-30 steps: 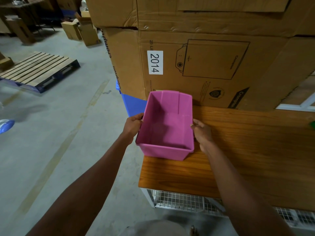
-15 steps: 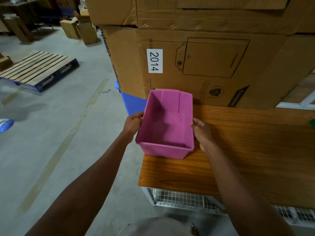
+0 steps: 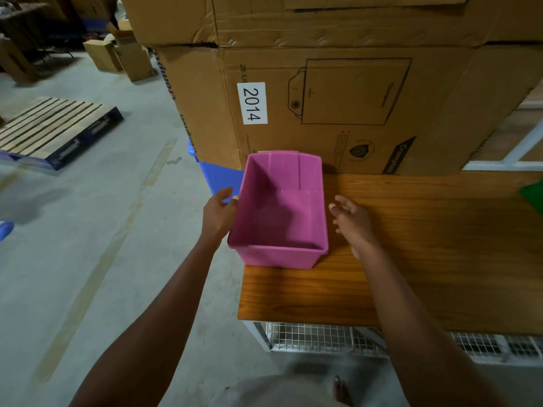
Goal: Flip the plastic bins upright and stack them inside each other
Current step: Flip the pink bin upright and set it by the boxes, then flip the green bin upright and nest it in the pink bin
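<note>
Pink plastic bin (image 3: 279, 212), upright and open-topped, stood at the near left corner of the wooden desk (image 3: 426, 245), its left side overhanging the desk's left edge a little. Held nothing inside. Backed almost against a large cardboard box (image 3: 338, 113) at the far side of the desk, with a white label (image 3: 252, 103) reading 2014 on that box.

Left hand (image 3: 219, 214) lay against the bin's left wall, thumb touching the wall near the rim, fingers loosely extended rather than wrapped round anything (contact, but no clear grasp).

Right hand (image 3: 351, 218) hovered just right of the bin, apart from its right wall, fingers spread and relaxed, holding nothing, palm over the desk.

Blue bin (image 3: 220, 177) showed partly at the left behind the pink one, beyond the desk's left edge, mostly hidden; could not tell its orientation. Green object (image 3: 533, 195) cut off at the right edge of the view, on the desk.

White wire mesh (image 3: 317, 337) ran beneath the desk's near edge. Wooden pallet (image 3: 55, 130) lay on the concrete floor (image 3: 97, 230) far to the left, with smaller cardboard boxes (image 3: 123, 57) farther back.
</note>
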Demonstrator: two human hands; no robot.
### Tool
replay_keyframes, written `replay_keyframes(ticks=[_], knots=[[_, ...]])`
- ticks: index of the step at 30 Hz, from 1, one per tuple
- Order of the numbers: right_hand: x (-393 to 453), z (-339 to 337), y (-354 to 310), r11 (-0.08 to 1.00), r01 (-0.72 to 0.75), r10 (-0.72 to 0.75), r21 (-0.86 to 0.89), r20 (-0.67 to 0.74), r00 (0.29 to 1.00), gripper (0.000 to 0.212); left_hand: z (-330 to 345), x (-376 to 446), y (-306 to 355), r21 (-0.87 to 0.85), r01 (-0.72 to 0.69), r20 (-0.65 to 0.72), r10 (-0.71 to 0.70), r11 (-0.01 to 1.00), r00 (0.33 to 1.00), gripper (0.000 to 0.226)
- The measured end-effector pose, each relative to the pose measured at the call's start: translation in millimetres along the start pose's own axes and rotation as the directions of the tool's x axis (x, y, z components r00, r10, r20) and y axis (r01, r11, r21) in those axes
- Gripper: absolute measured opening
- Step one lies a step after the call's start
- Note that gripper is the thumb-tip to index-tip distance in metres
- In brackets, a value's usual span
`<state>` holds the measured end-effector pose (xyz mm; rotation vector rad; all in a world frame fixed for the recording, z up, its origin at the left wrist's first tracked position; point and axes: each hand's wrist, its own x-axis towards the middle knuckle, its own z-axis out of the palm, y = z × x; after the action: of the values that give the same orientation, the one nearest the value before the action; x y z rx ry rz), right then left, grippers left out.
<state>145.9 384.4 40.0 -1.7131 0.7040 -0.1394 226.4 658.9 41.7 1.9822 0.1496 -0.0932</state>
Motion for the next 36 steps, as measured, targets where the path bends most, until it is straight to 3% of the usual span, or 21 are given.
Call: replay_keyframes(ticks=[6, 9, 14, 19, 24, 30, 33, 36], knots=[[-36.7, -47.5, 0.1, 0.987, 0.014, 0.000, 0.163, -0.088, 0.996, 0.036, 29.2, -36.9, 32.8, 0.038, -0.313, -0.069, 0.315, 0.949, 0.947, 0.029], [-55.2, -81.9, 12.0, 0.971, -0.001, 0.025, 0.240, -0.094, 0.995, 0.029, 62.5, -64.3, 48.5, -0.013, -0.407, 0.009, 0.408, 0.913, 0.913, 0.025], [-76.4, -154.9, 49.3, 0.961, -0.005, 0.039, 0.278, -0.116, 0.992, 0.021, 140.0, -111.1, 67.9, -0.165, -0.418, 0.170, 0.443, 0.893, 0.880, 0.020], [-78.5, -244.9, 99.7, 0.961, -0.097, 0.139, 0.260, -0.147, 0.979, 0.020, 234.0, -162.9, 80.0, -0.281, -0.229, 0.339, 0.320, 0.932, 0.885, 0.021], [-68.4, -339.6, 150.7, 0.976, -0.153, 0.182, 0.155, -0.192, 0.964, 0.026, 317.0, -216.4, 83.5, -0.208, -0.127, 0.467, 0.212, 0.970, 0.858, 0.023], [-43.2, -437.2, 196.2, 0.975, -0.215, 0.221, 0.051, -0.242, 0.945, 0.016, 413.3, -256.8, 91.9, -0.147, -0.012, 0.549, 0.092, 0.989, 0.831, 0.023], [-18.6, -480.6, 208.3, 0.969, -0.245, 0.228, -0.029, -0.270, 0.935, 0.022, 467.4, -260.1, 97.3, -0.096, 0.015, 0.590, 0.045, 0.995, 0.806, 0.022], [12.8, -524.0, 209.9, 0.971, -0.228, 0.197, -0.067, -0.310, 0.930, 0.014, 525.7, -254.6, 113.4, -0.083, 0.006, 0.624, 0.047, 0.997, 0.780, 0.021]])
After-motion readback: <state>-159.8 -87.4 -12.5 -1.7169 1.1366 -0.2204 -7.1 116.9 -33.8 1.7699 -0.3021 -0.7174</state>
